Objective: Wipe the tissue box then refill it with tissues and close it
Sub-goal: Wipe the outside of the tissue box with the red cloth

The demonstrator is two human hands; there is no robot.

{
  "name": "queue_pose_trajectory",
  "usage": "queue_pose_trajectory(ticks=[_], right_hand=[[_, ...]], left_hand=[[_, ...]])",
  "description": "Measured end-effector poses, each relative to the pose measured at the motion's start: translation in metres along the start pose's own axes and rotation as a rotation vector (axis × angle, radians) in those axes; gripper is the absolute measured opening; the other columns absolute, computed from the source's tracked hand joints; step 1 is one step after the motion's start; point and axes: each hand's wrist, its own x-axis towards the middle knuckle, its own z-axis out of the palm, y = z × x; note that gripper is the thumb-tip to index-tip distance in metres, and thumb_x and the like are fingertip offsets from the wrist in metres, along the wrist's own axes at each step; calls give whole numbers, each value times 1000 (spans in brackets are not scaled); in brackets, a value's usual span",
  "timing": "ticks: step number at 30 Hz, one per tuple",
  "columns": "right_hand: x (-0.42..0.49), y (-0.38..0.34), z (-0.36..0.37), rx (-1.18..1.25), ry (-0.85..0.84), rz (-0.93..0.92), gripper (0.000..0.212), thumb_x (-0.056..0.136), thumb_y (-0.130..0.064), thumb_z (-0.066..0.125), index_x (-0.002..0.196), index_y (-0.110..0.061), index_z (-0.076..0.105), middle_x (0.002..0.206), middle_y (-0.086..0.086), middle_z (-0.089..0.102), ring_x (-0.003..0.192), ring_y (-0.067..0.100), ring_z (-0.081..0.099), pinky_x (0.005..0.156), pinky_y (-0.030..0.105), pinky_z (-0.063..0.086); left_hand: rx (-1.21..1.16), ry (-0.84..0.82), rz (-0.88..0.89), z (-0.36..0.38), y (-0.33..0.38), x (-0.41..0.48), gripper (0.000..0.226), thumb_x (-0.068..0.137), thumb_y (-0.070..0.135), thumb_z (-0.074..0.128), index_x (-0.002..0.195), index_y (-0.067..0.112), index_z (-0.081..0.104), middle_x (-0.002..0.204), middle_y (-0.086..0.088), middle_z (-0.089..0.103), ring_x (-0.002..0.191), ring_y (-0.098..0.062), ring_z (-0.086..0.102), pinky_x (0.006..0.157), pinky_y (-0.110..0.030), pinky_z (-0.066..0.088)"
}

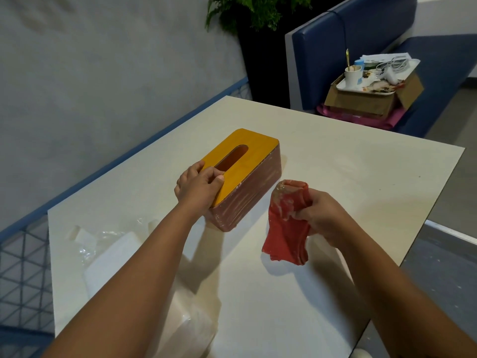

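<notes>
Two hands over cream rectangular tabletop (335, 164). Reddish-brown rectangular tissue box with yellow slotted lid (251, 166) stands on it, lid on, whitish streaks along side wall. Left grip (198, 188) curled over box's near end, fingers on lid beside slot. Right grip (322, 215) just right of box, clenched round crumpled red cloth (285, 228); cloth hangs down, apart from box. White tissue pack in clear plastic wrap (111, 259) lies near-left of box. Far beyond box, to right: blue padded bench (335, 47) bearing brown cardboard box (361, 104) topped by white tray (341, 85).
</notes>
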Motion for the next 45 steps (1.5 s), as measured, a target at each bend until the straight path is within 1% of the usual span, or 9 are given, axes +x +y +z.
queue_pose_trajectory(ticks=[3,8,11,18,25,29,35,38,45], right_hand=[[8,1,-2,94,44,37,46,78,19,46,88,-21,67,93,14,69,90,35,64,81,46,54],[20,-8,9,297,394,-164,54,84,18,39,118,-16,62,104,5,64,91,21,59,68,22,48],[32,-8,15,264,507,-222,49,92,6,39,133,-17,53,119,1,61,101,15,57,81,24,51],[43,-11,49,340,401,-281,46,93,8,38,121,-21,59,124,4,60,118,20,55,107,41,41],[24,-1,75,431,316,-421,34,85,9,48,115,-1,62,116,9,61,97,-3,62,92,17,48],[14,9,91,374,290,-461,36,81,2,50,109,-17,64,116,4,63,111,16,59,100,28,46],[0,15,108,304,285,-482,50,83,16,50,106,-27,64,109,-11,64,104,-2,58,92,13,45],[-8,15,112,312,259,-437,50,83,15,51,104,-28,64,104,-17,62,97,-12,57,87,5,42],[-18,16,107,489,-10,-174,32,88,10,51,96,-15,69,84,-2,70,75,8,67,68,14,51]], left_hand=[[0,-1,0,0,0,0,26,96,42,39,108,32,60,151,5,27,140,-22,18,112,-47,13],[11,-6,0,0,0,0,27,96,43,38,109,32,60,151,4,27,140,-23,17,112,-48,13],[12,-8,-1,0,0,0,27,96,42,38,108,32,60,151,4,27,140,-23,18,112,-48,14],[8,-6,7,-1,1,0,25,96,42,40,106,32,60,151,4,27,140,-23,18,112,-47,15],[-16,-12,16,-1,-1,0,19,95,40,41,100,34,58,150,5,27,140,-22,17,111,-47,13],[-29,-17,14,-2,0,0,19,95,39,42,101,33,60,150,5,26,140,-22,16,111,-47,12],[-32,-25,6,-2,0,0,19,95,40,42,101,34,59,151,5,25,140,-22,15,112,-48,11],[-29,-28,4,-3,1,-1,19,95,40,42,100,34,59,151,5,25,141,-23,15,112,-48,11],[-19,-30,-1,-3,2,-1,18,95,40,42,100,34,59,151,4,26,141,-24,16,111,-49,13]])
